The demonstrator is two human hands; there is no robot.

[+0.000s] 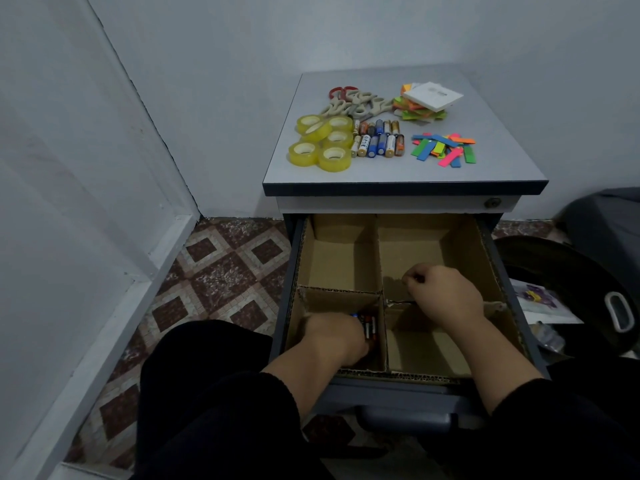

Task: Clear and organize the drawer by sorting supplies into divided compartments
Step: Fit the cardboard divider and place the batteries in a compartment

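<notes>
The open drawer holds a cardboard divider with four compartments. My left hand is down in the near-left compartment, its fingers curled around a few batteries. My right hand hovers over the far-right compartment above the middle partition, fingers curled; something small may be pinched at its fingertips, but I cannot tell. On the cabinet top lie yellow tape rolls, more batteries, scissors, coloured strips and a stack of sticky notes with a white pad.
The cabinet stands in a corner against white walls. Patterned floor tiles lie to its left. A dark bin with a white handle and some papers sit on the right. My knees in dark trousers are in front of the drawer.
</notes>
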